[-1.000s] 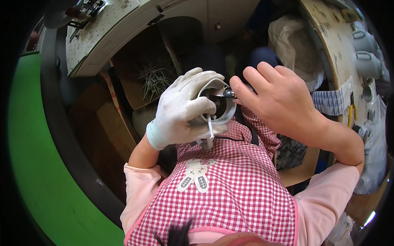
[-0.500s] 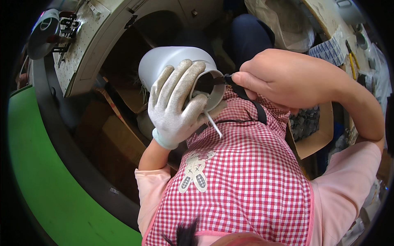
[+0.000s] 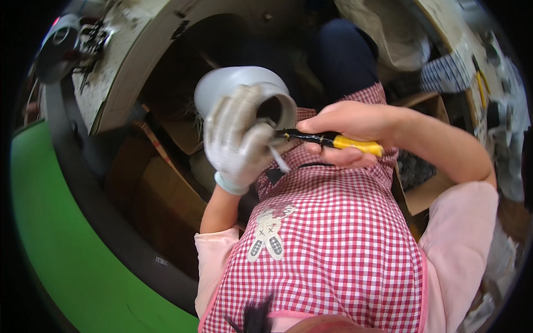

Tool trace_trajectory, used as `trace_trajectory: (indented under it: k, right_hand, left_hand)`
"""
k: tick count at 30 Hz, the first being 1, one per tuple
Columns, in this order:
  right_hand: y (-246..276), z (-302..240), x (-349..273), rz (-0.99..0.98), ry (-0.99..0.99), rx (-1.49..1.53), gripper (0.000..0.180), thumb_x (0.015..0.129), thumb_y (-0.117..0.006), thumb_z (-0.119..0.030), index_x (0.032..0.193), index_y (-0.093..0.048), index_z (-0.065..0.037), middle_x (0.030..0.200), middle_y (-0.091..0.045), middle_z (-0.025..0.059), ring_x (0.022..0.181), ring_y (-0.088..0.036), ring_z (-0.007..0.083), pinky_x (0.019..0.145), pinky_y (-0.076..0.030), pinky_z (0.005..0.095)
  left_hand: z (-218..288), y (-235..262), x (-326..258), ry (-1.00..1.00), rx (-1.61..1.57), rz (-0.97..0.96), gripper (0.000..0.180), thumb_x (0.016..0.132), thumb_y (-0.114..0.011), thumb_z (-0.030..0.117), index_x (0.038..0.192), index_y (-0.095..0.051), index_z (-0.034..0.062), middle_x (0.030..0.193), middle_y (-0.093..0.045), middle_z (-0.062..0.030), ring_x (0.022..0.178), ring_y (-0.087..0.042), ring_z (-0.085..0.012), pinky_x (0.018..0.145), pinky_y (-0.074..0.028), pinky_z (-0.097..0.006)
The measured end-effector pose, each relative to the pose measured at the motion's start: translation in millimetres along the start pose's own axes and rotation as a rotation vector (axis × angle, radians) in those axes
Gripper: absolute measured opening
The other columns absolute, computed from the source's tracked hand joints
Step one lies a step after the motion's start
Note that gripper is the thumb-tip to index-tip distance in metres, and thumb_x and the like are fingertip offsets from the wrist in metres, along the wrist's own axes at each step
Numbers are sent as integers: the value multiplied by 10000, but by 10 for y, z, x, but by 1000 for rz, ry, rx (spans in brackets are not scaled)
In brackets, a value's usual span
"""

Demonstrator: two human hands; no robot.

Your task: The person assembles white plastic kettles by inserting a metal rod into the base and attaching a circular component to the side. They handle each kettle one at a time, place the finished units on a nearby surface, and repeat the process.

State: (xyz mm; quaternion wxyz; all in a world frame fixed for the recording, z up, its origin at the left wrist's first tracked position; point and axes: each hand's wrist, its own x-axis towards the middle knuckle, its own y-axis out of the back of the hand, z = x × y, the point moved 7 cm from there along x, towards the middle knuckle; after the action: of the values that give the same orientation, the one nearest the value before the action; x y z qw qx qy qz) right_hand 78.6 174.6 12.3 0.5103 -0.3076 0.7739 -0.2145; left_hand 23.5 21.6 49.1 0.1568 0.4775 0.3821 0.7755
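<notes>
My left hand [image 3: 236,136], in a whitish knit glove, grips a light grey rounded plastic housing [image 3: 244,76] above my lap. The housing's round open neck [image 3: 287,105] faces to the right, and its inside is dark. A thin pale prong [image 3: 279,159] sticks out beneath my gloved thumb; I cannot tell what it belongs to. Bare and closed, my right hand [image 3: 355,130] holds a plier-like tool [image 3: 358,145] with a black and yellow handle. The tool's tip lies at the near lower side of the neck, by my left thumb. Motion blurs the glove.
A cardboard box [image 3: 427,191] of dark small pieces stands right of my lap. On the right bench are a blue-and-white patterned packet [image 3: 446,73] and another yellow-handled tool [image 3: 481,83]. A green surface [image 3: 72,238] with a dark edge lies left. A pegboard-like panel [image 3: 119,47] stands at upper left.
My right hand has swung lower and nearer, bringing the yellow part of the tool's handle into view. The tool's tip has moved down along the neck. The housing has turned slightly.
</notes>
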Motion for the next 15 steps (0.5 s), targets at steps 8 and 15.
trace_trajectory:
  k: [8, 15]
  right_hand:
    - [2732, -799, -1838, 970, 984, -151, 421, 1124, -418, -380, 1164, -645, -28, 631, -489, -63, 438, -412, 26, 380, -306, 179]
    - [5305, -353, -3637, 2110, 18, -1505, 316, 942, -483, -266, 1045, -665, -28, 1016, -671, 254, 986, -627, 470, 811, -469, 579]
  left_hand:
    - [-1162, 910, -429, 529, -14, 627, 961, 672, -986, 149, 1472, -479, -16, 1418, -587, -163, 1255, -608, -278, 1095, -490, -405]
    - [-1203, 897, -365, 564, 242, 633, 762, 747, -946, 207, 1372, -587, -38, 1367, -637, -147, 1200, -634, -270, 1074, -491, -394]
